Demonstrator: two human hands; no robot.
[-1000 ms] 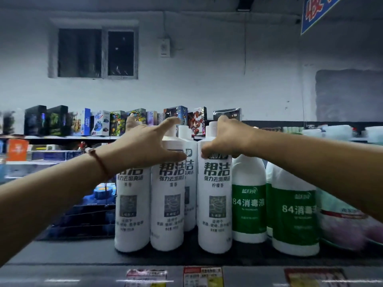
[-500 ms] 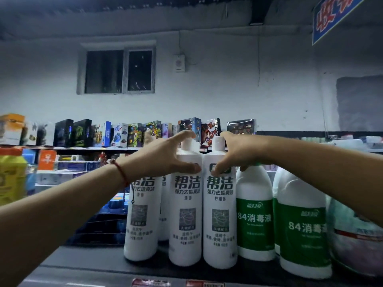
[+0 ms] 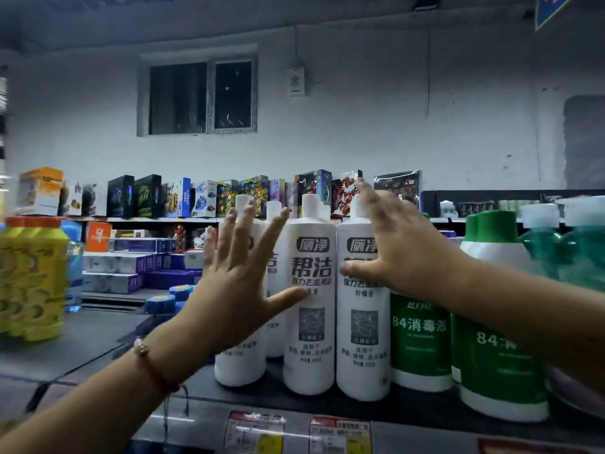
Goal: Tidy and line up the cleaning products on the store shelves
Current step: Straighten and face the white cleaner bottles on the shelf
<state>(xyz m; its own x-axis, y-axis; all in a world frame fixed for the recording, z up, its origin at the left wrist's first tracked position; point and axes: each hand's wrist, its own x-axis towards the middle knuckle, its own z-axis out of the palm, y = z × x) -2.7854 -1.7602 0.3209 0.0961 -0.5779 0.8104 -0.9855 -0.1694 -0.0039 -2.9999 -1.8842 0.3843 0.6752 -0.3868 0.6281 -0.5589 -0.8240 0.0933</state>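
- Both hands are seen spread, fingers straight: the left hand (image 3: 242,283) and the right hand (image 3: 393,253) before the white bottles (image 3: 309,309).
- The bottles stand upright on the shelf (image 3: 409,407), beside the green bottles (image 3: 420,339).
- The fronts should be pressed evenly, so that nothing is tipped.

Both forearms are bare, with no sleeves in view. The left wrist wears a thin reddish cord bracelet (image 3: 149,365) carrying one pale bead, its loose ends dangling.

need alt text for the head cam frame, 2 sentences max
Two open hands, left hand and right hand, spread in front of a row of tall white plastic cleaner bottles on a dark store shelf. Green-labelled white disinfectant bottles stand to their right, yellow bottles far left.
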